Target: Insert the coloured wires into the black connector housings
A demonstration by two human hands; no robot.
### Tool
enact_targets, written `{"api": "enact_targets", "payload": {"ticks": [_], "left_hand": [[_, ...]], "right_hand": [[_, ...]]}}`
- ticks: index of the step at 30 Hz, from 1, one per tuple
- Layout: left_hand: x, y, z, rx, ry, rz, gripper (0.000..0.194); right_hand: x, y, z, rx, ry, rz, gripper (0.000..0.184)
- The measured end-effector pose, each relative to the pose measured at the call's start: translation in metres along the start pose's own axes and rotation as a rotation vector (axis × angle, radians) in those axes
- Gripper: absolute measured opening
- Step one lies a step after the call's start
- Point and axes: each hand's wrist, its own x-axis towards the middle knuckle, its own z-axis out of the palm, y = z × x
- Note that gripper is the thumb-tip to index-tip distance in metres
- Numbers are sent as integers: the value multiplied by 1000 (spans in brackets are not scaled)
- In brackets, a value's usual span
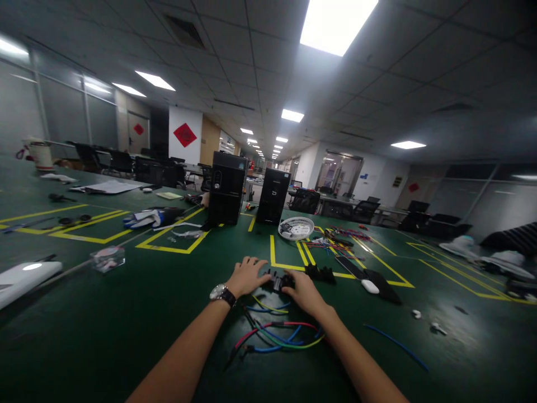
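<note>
A small dark ridged part [276, 281], perhaps a terminal block, lies on the green tabletop between my hands. My left hand [248, 277], with a watch on its wrist, reaches it from the left; its fingers are stretched out and the thumb tip is at the part's edge. From the right, my right hand [304, 291] curls its fingers and thumb around the part's right end. Coloured wires [285, 341] in red, blue, green and yellow lie between my forearms. Just beyond my right hand sit more black pieces [319, 273].
Two black computer towers [227, 187] stand ahead. Right of them are a white basket [296, 228] and tangled wires [344, 240]. A phone [351, 267], a white case [370, 286] and a blue wire [396, 345] lie right. Gloves [145, 218] and a clear box [108, 258] are left.
</note>
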Motion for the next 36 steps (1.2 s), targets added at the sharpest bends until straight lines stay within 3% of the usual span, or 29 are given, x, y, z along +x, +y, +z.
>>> {"api": "enact_targets", "payload": {"ticks": [3, 5, 8, 12, 14, 16, 18, 21, 26, 28, 30, 33, 36], "left_hand": [[-2, 2, 12, 26, -8, 92, 54], [-3, 5, 17, 19, 42, 95, 51], [-3, 5, 19, -51, 88, 82, 46], [0, 5, 24, -119, 120, 43, 42], [2, 6, 27, -110, 113, 28, 42], [4, 6, 30, -88, 106, 26, 43], [4, 6, 31, -65, 102, 32, 44], [2, 3, 32, -64, 102, 40, 46], [0, 1, 28, -90, 93, 39, 47], [0, 3, 24, -63, 98, 41, 47], [-1, 5, 20, -37, 133, 43, 46], [-1, 10, 16, -18, 218, 47, 42], [-1, 15, 13, -32, 279, 61, 38]], "right_hand": [[1, -7, -7, -11, 59, -69, 47], [-14, 0, -28, -55, 85, -77, 35], [-70, 38, -77, -147, 32, 14, 33], [-168, 104, -135, -244, -63, 348, 33], [-204, 123, -145, -244, -82, 382, 29], [-220, 130, -143, -221, -78, 342, 20], [-213, 132, -138, -196, -93, 301, 19], [-165, 134, -143, -214, -107, 268, 19], [-47, 125, -159, -400, 218, 260, 31], [-15, 117, -142, -401, 247, 242, 39], [1, 108, -110, -390, 233, 216, 45], [4, 100, -58, -390, 151, 188, 55], [0, 99, -30, -384, 80, 175, 52]]}}
